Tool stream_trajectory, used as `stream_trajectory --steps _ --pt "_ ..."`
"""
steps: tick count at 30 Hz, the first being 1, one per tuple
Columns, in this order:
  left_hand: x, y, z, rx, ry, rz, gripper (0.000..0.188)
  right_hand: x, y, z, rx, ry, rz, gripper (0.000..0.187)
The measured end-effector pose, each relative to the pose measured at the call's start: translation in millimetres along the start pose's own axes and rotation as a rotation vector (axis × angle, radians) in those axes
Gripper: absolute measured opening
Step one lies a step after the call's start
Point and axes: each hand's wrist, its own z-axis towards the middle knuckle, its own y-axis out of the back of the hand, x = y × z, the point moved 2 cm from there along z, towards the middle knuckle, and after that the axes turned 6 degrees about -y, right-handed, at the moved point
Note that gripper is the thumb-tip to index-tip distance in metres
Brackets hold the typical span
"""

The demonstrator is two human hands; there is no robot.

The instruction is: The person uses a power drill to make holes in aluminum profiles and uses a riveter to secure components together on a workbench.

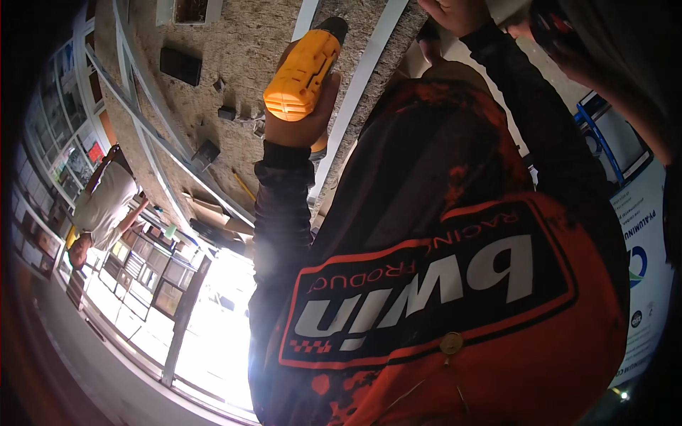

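My left hand (305, 128) is wrapped round the grip of a yellow cordless drill (302, 78). The drill's black front end (334, 28) points away from me, over a table covered in rough brown carpet (249, 50). Just right of the drill runs a long pale metal strip (362, 82), and part of another strip (305, 18) shows beyond the drill. My right hand (458, 13) reaches to the top edge of the picture. Its fingers are partly cut off there, so what they touch is hidden.
More metal strips (153, 135) cross the table's left side. Near them lie a black block (180, 66), smaller dark pieces (226, 113) and a yellow pencil (244, 186). A person in a white shirt (110, 195) is at left; another person's arm (618, 99) reaches in at right.
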Motion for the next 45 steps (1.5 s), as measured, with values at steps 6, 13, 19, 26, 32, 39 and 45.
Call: stream_trajectory --steps 6,13,19,26,32,39,45 --pt "1 8 6 0.058 0.023 0.031 0.029 -1 0 1 -0.006 -0.003 0.040 0.010" --pt "-35 32 37 0.138 0.044 -0.069 0.026 0 -3 0 -0.075 -0.002 -0.003 0.012" --pt "-64 36 98 0.346 -0.036 -0.224 0.024 9 -1 -3 -0.115 -0.065 0.024 0.011" --pt "-89 25 128 0.448 -0.008 -0.080 0.038 13 -3 -6 -0.148 -0.139 0.105 0.011" --pt "-99 17 128 0.454 -0.054 0.010 0.035 16 -3 -9 -0.225 -0.110 0.042 0.012" --pt "-108 15 127 0.473 -0.084 0.074 0.032 16 -7 -13 -0.253 -0.209 0.095 0.012" --pt "-112 12 126 0.500 -0.149 0.145 0.029 11 -12 -15 -0.242 -0.286 0.165 0.012"
